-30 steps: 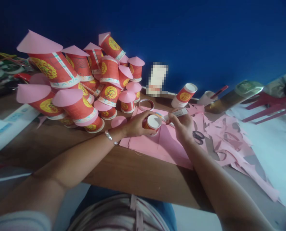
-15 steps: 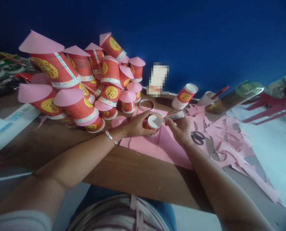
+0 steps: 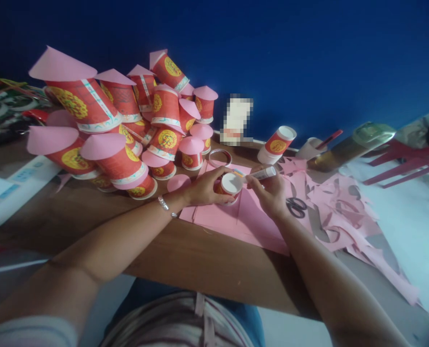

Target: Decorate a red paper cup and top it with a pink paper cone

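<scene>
My left hand (image 3: 207, 187) is wrapped round a red paper cup (image 3: 232, 184), whose white round end faces up. At the cup's right, my right hand (image 3: 270, 193) holds a white glue stick (image 3: 264, 173), with its orange and blue end at the cup's rim. Both hands are above pink paper sheets (image 3: 221, 221) on the brown table. A pink paper disc (image 3: 179, 182) lies just behind my left wrist. Black-handled scissors (image 3: 296, 207) rest to the right of my right hand.
Several red cups with pink cone tops (image 3: 115, 156) are piled at the left. A tape roll (image 3: 220, 157) lies behind the hands. Stacked cups (image 3: 280, 140), a bottle (image 3: 355, 144) and pink paper scraps (image 3: 348, 212) are at the right.
</scene>
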